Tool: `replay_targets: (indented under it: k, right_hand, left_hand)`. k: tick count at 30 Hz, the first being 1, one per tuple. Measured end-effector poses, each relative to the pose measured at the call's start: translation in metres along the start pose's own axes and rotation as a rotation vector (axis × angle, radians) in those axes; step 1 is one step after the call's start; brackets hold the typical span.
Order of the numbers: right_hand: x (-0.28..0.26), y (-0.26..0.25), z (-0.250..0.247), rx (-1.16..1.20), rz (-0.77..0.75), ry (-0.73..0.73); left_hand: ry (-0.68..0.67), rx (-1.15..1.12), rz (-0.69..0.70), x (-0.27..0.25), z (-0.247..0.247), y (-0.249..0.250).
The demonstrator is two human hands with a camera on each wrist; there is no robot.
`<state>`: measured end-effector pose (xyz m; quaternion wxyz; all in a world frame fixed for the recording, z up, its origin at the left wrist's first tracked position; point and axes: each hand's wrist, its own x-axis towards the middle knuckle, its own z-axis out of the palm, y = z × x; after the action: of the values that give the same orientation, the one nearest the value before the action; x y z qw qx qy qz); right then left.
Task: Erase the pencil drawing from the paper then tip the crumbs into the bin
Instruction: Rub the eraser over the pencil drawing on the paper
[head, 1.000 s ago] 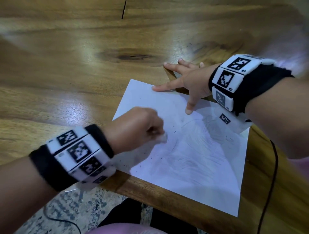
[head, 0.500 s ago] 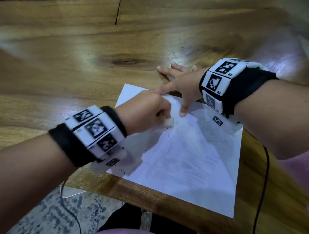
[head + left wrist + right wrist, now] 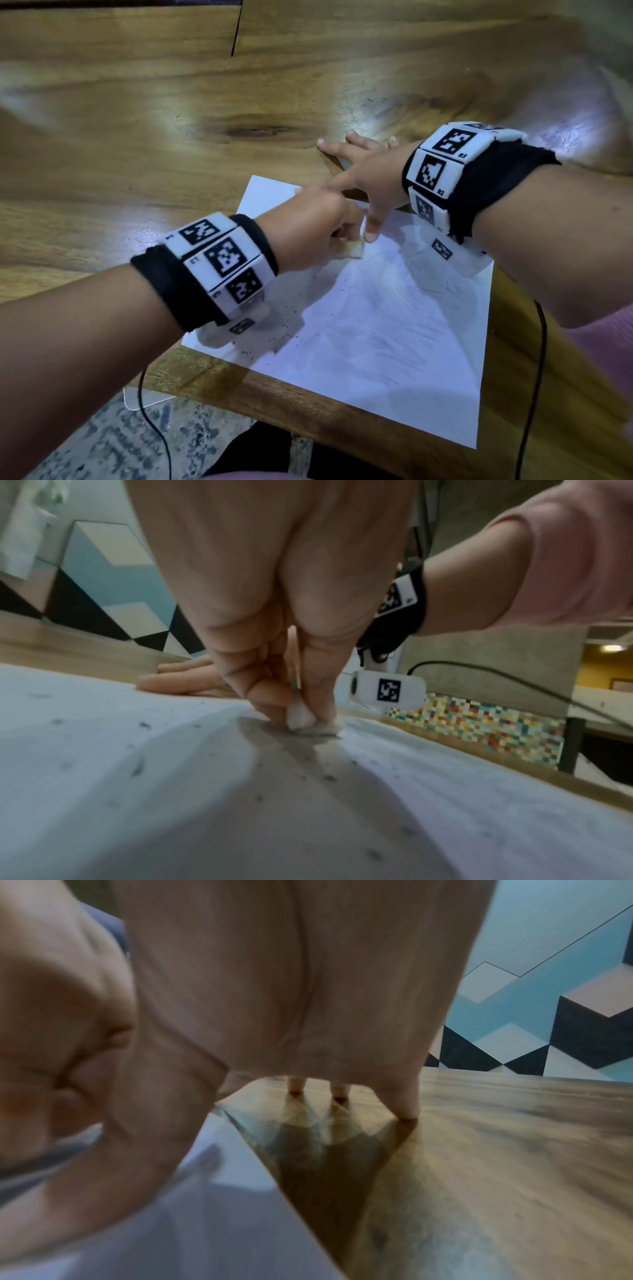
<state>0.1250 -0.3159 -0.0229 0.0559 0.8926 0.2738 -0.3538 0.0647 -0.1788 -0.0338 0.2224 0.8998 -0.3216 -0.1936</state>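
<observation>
The left hand (image 3: pixel 308 229) pinches an eraser (image 3: pixel 454 251) down on the paper (image 3: pixel 394 342), whose long axis runs from 10 to 4 o'clock on the table (image 3: pixel 137 137); crumbs (image 3: pixel 274 329) lie at 8. The right hand (image 3: pixel 373 178) has its fingers (image 3: pixel 334 148) splayed, pressing the paper's 12 o'clock edge.

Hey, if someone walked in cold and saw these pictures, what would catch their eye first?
Probably the white paper at the near edge of the wooden table, speckled with dark eraser crumbs. Next, the left hand pinching a small white eraser against the sheet's upper part, beside the right hand, which is spread flat across the paper's far edge and the table.
</observation>
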Motion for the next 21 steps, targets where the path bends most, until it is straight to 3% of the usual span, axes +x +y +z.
replay_targets:
  k: [3,7,14,21]
  right_hand:
    - [-0.001,-0.001,0.0,-0.017,0.009,0.004]
    - [-0.001,-0.002,0.001,-0.031,0.011,0.006]
    - [-0.002,-0.003,0.001,-0.02,0.007,0.0]
    - [-0.004,-0.004,0.001,-0.028,0.016,0.003]
  left_hand:
    - [-0.061,0.011,0.046,-0.013,0.005,-0.006]
    - [-0.276,0.0,0.064,-0.053,0.012,-0.011]
    - [-0.07,0.019,0.044,-0.016,0.005,-0.001]
    - [-0.185,-0.039,0.103,-0.071,0.023,-0.007]
